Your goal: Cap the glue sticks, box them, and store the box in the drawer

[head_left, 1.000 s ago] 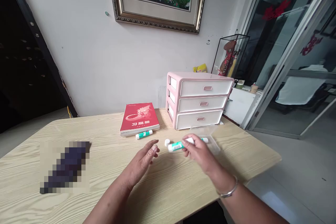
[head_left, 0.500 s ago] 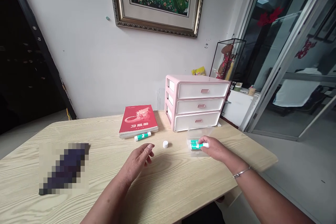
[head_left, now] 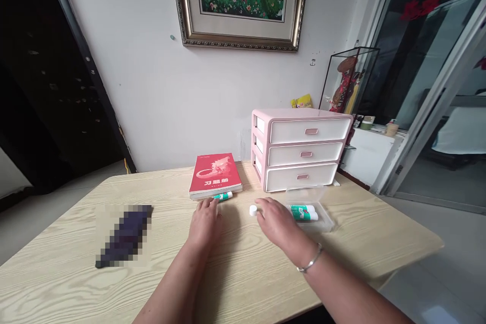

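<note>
Left hand: fingers loosely together, empty, just beside a glue stick at the red book. Right hand: fingers spread, empty, beside a white cap. Second glue stick lies in a clear plastic case near the far worktop edge.

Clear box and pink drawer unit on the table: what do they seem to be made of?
The clear box looks like rigid transparent plastic, glossy, with the green-and-white stick showing through it. The drawer unit looks like moulded plastic: smooth, softly shiny, evenly coloured, with rounded edges.

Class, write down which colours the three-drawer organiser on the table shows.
The three-drawer organiser has a pink frame and white drawer fronts, seen best in the head view.
</note>
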Available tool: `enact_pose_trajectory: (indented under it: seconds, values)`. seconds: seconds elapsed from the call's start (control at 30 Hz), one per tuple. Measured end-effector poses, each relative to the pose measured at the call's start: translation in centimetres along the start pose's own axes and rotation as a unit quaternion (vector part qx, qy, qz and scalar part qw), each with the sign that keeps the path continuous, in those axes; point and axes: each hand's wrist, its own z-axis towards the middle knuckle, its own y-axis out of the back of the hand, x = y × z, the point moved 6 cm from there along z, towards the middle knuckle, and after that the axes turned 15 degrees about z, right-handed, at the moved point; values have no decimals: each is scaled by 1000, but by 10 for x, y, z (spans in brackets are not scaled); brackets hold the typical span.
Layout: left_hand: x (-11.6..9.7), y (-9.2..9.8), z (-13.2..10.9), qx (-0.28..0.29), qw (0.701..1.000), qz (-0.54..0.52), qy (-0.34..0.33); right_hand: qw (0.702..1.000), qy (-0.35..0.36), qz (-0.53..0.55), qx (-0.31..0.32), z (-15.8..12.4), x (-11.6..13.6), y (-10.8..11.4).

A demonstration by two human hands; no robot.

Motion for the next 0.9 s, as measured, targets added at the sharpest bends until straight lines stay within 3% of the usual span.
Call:
enact_pose_trajectory:
  seconds: [0.1,0.23,0.63,0.77,0.83,0.9]
  values:
    - [-5,-11,5,8,999,53,-6,997,-27,-62,26,15,2,-31]
    - [-12,-22,13,11,997,75,-17,992,-50,-101,49,20,-8,-53]
    - [-15,-20,26,26,999,42,23,999,-8,0,50,6,-24,-57]
    - [-15,-23,24,56,998,-2,28,990,-33,135,26,12,-25,-54]
    - [-15,-22,21,70,997,-34,28,961,-78,266,-4,17,-29,-51]
    - [-15,-16,16,85,994,-71,23,910,-117,396,-39,22,-31,-47]
